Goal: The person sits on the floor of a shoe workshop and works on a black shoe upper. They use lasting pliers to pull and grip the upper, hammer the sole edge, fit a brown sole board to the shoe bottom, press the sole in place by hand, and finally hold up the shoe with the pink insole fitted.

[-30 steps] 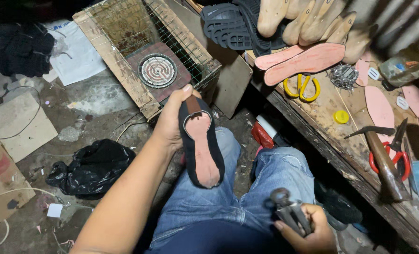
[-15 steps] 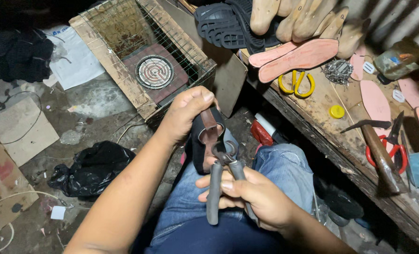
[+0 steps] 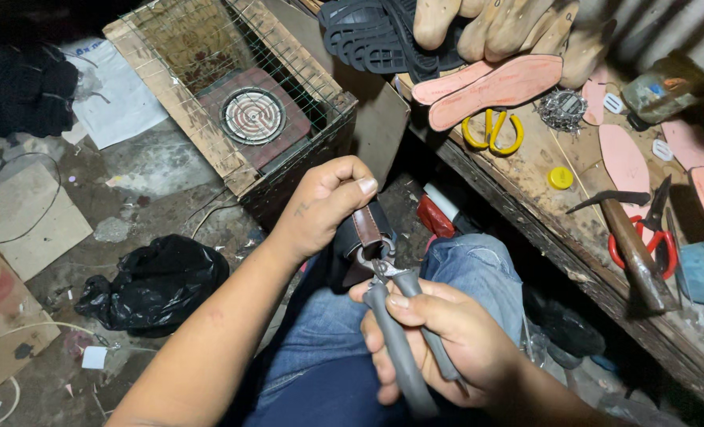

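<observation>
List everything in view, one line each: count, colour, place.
shoe on a last: one, dark with brown strap, on the lap
pliers: one, grey handles, nose at the strap
wire cage box: one, wood-framed, floor ahead
black bag: one, floor at left
scissors: one yellow pair, bench
red-handled scissors: one pair, bench
hammer: one, wooden handle, bench
pink insoles: several, bench
black soles: stack, top
left hand: grips the shoe
right hand: squeezes the pliers
</observation>
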`<action>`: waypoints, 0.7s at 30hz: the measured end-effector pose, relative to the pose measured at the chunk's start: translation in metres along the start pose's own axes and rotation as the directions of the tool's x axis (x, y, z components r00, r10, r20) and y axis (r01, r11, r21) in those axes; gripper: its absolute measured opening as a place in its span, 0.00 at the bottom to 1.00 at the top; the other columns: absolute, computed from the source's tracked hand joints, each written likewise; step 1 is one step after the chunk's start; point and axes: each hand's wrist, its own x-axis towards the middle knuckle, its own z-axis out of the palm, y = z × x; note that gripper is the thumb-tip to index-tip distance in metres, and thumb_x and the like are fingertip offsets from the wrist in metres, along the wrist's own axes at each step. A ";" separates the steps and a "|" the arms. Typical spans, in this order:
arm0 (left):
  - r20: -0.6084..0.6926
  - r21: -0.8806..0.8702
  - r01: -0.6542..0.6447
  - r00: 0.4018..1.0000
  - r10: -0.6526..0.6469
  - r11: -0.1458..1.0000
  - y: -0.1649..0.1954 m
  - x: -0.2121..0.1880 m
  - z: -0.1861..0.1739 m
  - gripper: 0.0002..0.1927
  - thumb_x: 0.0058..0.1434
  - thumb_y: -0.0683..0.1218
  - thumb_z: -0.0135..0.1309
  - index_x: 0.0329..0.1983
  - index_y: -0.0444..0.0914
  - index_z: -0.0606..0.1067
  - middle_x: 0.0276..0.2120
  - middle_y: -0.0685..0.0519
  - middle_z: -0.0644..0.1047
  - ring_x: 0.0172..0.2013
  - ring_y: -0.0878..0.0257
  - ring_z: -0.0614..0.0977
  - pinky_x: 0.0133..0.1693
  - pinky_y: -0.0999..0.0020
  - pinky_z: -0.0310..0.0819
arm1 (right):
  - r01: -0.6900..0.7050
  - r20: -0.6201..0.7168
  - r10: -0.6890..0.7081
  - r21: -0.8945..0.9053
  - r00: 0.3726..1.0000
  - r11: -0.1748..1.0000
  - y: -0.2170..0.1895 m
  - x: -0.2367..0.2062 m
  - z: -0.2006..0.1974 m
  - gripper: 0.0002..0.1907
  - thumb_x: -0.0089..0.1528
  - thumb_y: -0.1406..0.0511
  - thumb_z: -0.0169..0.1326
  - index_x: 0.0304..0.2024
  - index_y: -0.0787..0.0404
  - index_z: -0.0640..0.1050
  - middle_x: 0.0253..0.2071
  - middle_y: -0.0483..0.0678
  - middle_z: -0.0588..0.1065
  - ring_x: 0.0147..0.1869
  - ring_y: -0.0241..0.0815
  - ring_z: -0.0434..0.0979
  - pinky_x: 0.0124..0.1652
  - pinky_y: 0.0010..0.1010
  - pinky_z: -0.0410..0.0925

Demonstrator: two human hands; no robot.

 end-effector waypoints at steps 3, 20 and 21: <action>-0.010 0.028 -0.001 1.000 0.002 1.000 0.001 -0.001 0.002 0.11 0.69 0.49 0.51 0.34 0.38 0.72 0.29 0.62 0.70 0.33 0.74 0.68 0.36 0.75 0.64 | 0.006 -0.102 -0.005 0.008 0.995 1.000 0.006 -0.001 0.002 0.24 0.67 0.65 0.44 0.62 0.73 0.67 0.35 0.58 0.74 0.29 0.49 0.79 0.28 0.44 0.77; -0.076 0.000 0.059 0.995 -0.059 0.998 -0.009 0.012 -0.009 0.11 0.68 0.48 0.48 0.32 0.37 0.71 0.26 0.63 0.66 0.30 0.73 0.64 0.33 0.75 0.60 | 0.316 0.076 -0.310 -0.364 0.948 0.876 0.034 0.061 -0.057 0.16 0.69 0.64 0.49 0.55 0.67 0.69 0.30 0.53 0.73 0.28 0.43 0.77 0.28 0.36 0.74; -0.071 -0.004 0.067 0.995 -0.067 0.998 -0.010 0.012 -0.010 0.11 0.67 0.48 0.48 0.32 0.37 0.71 0.26 0.63 0.67 0.29 0.73 0.65 0.33 0.75 0.60 | 0.269 0.060 -0.263 -0.295 0.963 0.917 0.033 0.055 -0.053 0.16 0.68 0.63 0.49 0.54 0.67 0.68 0.29 0.53 0.73 0.26 0.43 0.77 0.26 0.36 0.74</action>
